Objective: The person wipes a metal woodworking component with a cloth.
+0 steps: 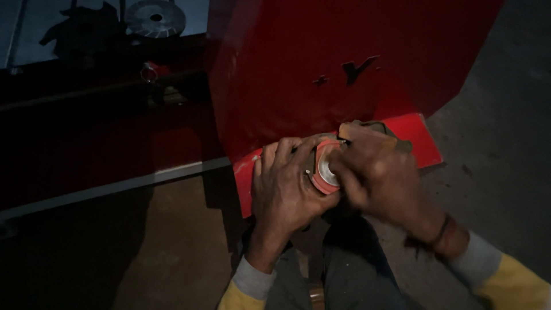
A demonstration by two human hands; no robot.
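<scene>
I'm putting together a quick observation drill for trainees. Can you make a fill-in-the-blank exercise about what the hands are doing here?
1. Both hands work at a small round part with a red rim and a ____ centre.
2. The left hand cups the round part from the side, while the ____ hand presses on it with its fingertips.
3. The part sits at the lower edge of a large ____ metal panel.
4. Both sleeves are yellow with ____ cuffs.

Missing words: silver; right; red; grey
</scene>
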